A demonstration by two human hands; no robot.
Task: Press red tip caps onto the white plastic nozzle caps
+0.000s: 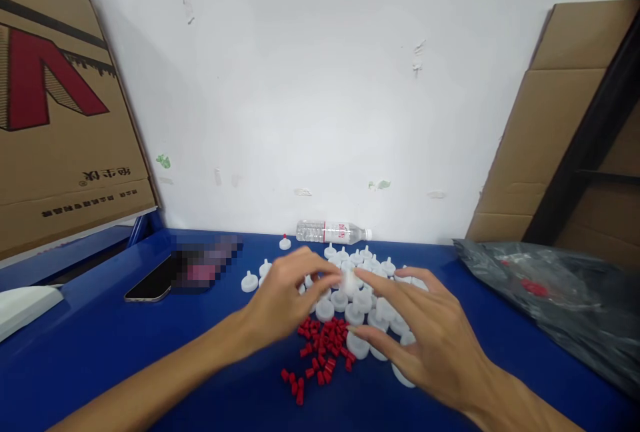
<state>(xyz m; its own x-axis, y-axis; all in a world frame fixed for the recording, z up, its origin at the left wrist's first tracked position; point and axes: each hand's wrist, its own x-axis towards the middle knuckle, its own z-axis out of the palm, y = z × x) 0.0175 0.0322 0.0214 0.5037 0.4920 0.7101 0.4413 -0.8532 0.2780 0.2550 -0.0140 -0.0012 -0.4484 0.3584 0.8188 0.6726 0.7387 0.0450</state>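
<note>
My left hand [287,299] and my right hand [425,332] meet over a heap of small white plastic caps [360,302] on the blue table [100,345]. Their fingertips pinch one white cap [349,281] between them, just above the heap. A pile of small red plugs [323,345] lies under and in front of my left hand. The right hand's other fingers are spread over the caps. One white cap with a red tip [285,243] stands apart near the wall.
A clear water bottle [333,232] lies against the white wall. A dark phone [150,283] lies at the left, a grey plastic bag [555,299] at the right. Cardboard boxes [60,119] lean at both sides.
</note>
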